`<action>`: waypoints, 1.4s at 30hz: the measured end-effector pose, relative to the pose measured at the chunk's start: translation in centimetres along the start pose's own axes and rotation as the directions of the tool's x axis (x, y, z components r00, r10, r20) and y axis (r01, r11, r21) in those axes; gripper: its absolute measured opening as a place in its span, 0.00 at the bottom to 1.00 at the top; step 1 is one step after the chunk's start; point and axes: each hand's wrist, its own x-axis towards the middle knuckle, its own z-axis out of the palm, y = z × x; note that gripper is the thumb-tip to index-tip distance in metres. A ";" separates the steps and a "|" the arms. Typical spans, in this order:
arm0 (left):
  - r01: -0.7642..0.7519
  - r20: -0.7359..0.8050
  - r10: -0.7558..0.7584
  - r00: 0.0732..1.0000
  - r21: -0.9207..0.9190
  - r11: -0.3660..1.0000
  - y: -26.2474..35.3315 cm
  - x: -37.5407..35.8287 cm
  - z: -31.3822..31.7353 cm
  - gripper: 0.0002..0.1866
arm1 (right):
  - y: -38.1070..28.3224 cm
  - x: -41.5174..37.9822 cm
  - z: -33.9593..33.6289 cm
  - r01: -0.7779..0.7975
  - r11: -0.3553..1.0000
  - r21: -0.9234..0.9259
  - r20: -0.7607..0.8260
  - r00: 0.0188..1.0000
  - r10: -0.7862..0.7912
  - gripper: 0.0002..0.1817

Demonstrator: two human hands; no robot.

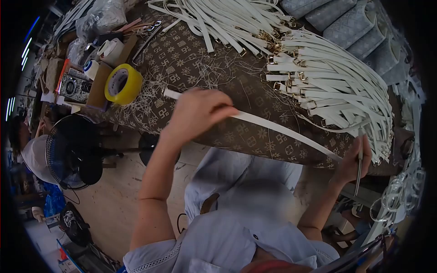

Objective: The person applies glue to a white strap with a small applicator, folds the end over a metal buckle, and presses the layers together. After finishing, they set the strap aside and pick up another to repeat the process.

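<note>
A long white strap [282, 130] stretches between my hands, just above the front part of the brown patterned cloth [182, 50]. My left hand [195, 111] is closed around it near its left end, which sticks out past my knuckles with a small metal piece at the tip. At the other end, my right hand [351, 160] has its fingers closed on the strap. That same hand also carries a thin metal tool [359, 175], pointing down; its exact kind is too small to make out. Beside my right hand lies a big fanned pile of white straps [341, 82] with gold-coloured buckles.
Loose white thread ends [200, 73] litter the cloth. A roll of yellow tape [123, 84] stands at the left by a cardboard box [99, 86]. Grey quilted pieces [355, 27] are stacked back right. A black fan [75, 151] and another person [36, 152] are at left.
</note>
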 end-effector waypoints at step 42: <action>-0.363 -0.262 0.475 0.840 0.381 0.851 -0.2 22.4 13.3 0.10 | 1.3 22.0 2.3 0.440 0.884 -0.159 -0.090 0.885 -0.457 0.13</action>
